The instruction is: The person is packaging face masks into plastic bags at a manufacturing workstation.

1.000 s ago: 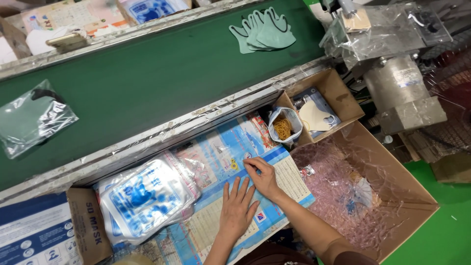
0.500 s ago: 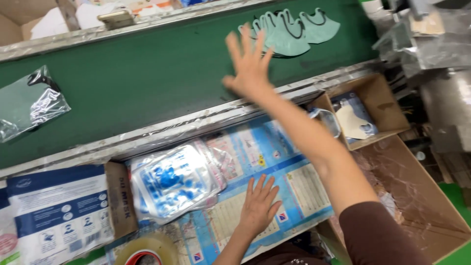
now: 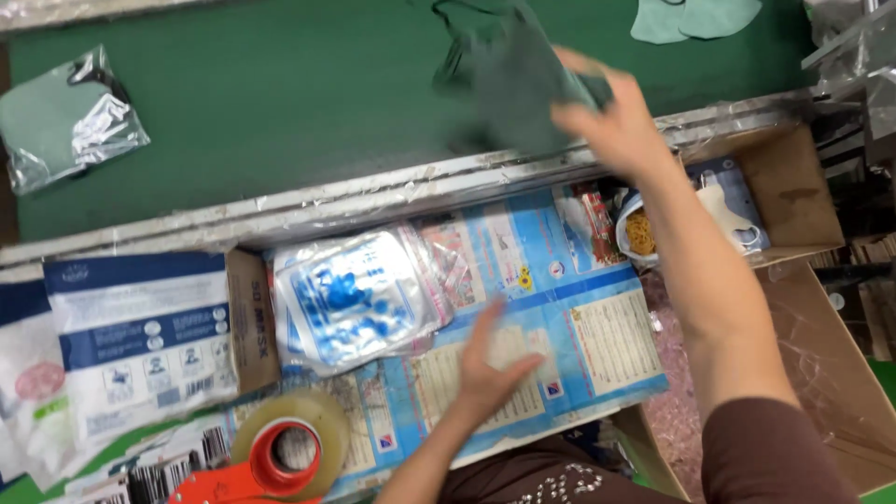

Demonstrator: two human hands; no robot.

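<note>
My right hand [image 3: 621, 126] is over the near edge of the green conveyor belt [image 3: 280, 103], shut on a blurred bundle of green face masks [image 3: 523, 79]. My left hand [image 3: 490, 369] lies flat with fingers apart on a blue and white printed sheet [image 3: 597, 327] on the work surface. Just left of that hand sits a stack of clear bags with blue print [image 3: 355, 299]. More loose green masks [image 3: 695, 17] lie on the belt at the top right.
A bagged green mask [image 3: 65, 121] rests on the belt at far left. A tape dispenser [image 3: 280, 453] stands at the near edge, beside a box of white and blue packets [image 3: 140, 336]. A small cup of rubber bands [image 3: 639, 233] and a plastic-lined carton [image 3: 831, 373] are at right.
My right hand went from the printed sheet up to the belt, closed on green masks and has drawn them back toward the near edge. My left hand stayed on the sheet.
</note>
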